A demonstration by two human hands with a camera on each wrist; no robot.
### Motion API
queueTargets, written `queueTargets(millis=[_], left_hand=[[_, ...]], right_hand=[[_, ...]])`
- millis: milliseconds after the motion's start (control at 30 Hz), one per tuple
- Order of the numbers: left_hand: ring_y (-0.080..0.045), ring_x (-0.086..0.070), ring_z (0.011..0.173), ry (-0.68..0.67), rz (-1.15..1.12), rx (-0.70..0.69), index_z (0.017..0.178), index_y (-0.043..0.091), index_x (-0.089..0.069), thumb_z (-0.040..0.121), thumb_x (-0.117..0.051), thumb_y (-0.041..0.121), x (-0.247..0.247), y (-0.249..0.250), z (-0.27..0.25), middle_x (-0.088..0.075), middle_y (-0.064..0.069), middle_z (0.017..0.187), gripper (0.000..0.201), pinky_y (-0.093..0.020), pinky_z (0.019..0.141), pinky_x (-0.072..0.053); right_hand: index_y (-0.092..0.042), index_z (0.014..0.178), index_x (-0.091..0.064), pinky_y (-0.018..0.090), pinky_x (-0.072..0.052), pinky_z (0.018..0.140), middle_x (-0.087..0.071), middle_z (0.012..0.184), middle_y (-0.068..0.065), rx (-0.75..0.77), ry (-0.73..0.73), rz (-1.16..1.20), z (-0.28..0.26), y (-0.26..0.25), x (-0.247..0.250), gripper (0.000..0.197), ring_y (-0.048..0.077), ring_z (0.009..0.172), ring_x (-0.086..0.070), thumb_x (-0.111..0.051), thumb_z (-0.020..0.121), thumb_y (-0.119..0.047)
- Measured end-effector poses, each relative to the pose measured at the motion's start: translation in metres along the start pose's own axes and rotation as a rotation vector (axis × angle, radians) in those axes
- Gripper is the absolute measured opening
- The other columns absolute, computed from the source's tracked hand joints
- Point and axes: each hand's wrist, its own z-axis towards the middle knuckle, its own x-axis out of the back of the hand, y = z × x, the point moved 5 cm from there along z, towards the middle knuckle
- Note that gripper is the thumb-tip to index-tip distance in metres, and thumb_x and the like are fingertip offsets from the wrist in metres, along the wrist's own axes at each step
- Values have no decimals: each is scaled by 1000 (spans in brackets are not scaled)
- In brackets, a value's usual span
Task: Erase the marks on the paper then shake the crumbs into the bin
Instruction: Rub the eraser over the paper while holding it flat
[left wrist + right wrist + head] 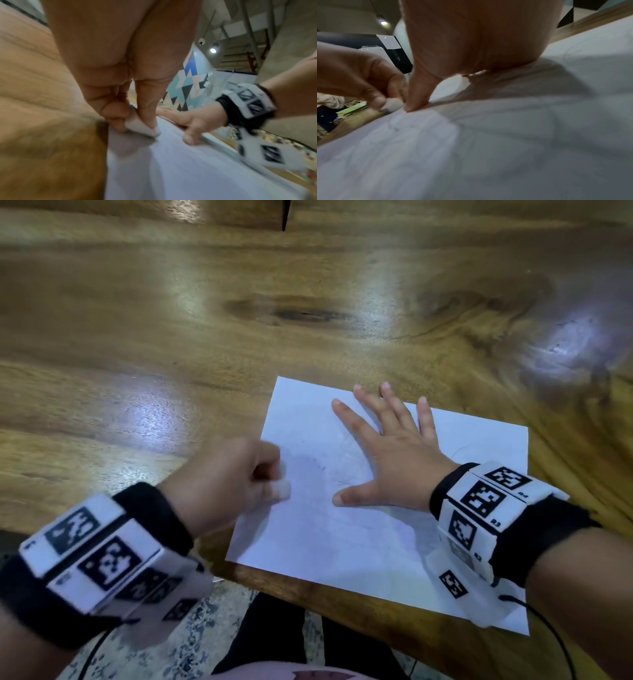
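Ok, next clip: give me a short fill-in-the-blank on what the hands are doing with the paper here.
1. The left hand pinches a white ____ against the paper.
2. The right hand lies ____ on the paper with its fingers spread.
3. The paper rests on a ____ table.
4. The paper's near corner overhangs the table's ____.

Missing words: eraser; flat; wooden; edge

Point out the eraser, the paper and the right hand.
eraser [145, 128]: left wrist view, its exposed white end.
paper [342, 546]: head view, bare middle.
right hand [394, 463]: head view, back of hand.
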Motion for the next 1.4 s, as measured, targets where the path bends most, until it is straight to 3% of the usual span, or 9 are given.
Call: queueTargets(millis=[100,433,533,633,733,967,1133,1267,1400], left_hand=[[-4,-48,57,145,-61,42,70,16,-60,73,-71,22,23,0,27,-58,3,63,13,-19,51,-36],[-17,-52,68,205,-59,99,84,15,-65,72,-71,19,22,11,41,-63,-2,72,14,-23,52,-36],[-17,-48,66,229,15,78,71,16,-65,73,-71,21,20,11,32,-55,3,62,8,-21,59,-31],[-14,-48,56,147,42,50,54,19,-55,70,-72,26,3,8,-1,-53,7,52,25,-21,49,-29],[-14,-55,62,119,-36,73,62,17,-65,70,-73,28,2,5,-6,-65,2,64,16,-13,50,-31],[-22,-53,67,199,-39,115,62,18,-59,71,-71,22,20,10,35,-53,4,57,16,-24,55,-30],[-5,-46,52,98,-72,73,60,18,-59,71,-73,25,3,-1,4,-57,4,57,19,-19,49,-33],[-7,-44,53,234,-39,80,64,18,-58,73,-71,24,23,6,37,-51,8,55,17,-22,47,-29],[-2,-41,50,126,-37,14,50,24,-44,73,-71,23,3,8,12,-45,10,51,35,-14,47,-29]], right_hand=[[-46,141,25,52,27,105,34,150,-13,-1,-3,4,0,0,0,118,15,134,41,-56,62,-80],[-49,139,25,70,22,98,38,147,-20,-4,-59,-41,-5,-10,-1,120,20,130,46,-56,57,-83],[-49,138,28,72,21,97,40,146,-19,-14,-75,-67,-4,-11,-3,122,21,129,47,-53,54,-87],[-50,137,29,72,21,96,41,145,-19,-13,-93,-61,-4,-11,-3,122,21,129,47,-53,54,-87],[-52,135,30,73,21,95,42,145,-18,-11,-97,-66,-5,-10,-2,121,21,129,47,-52,54,-87],[-51,135,30,73,20,96,41,145,-18,-26,-112,-74,-4,-12,-2,122,22,129,46,-52,54,-88],[-50,135,32,73,20,95,43,144,-17,-21,-122,-74,-5,-11,-2,122,22,128,48,-53,55,-87],[-51,135,31,74,19,95,42,145,-17,-23,-112,-75,-5,-11,-3,123,22,129,47,-53,53,-88],[-51,136,29,72,22,95,41,145,-18,-16,-99,-59,-4,-12,-3,123,21,129,47,-55,53,-86]])
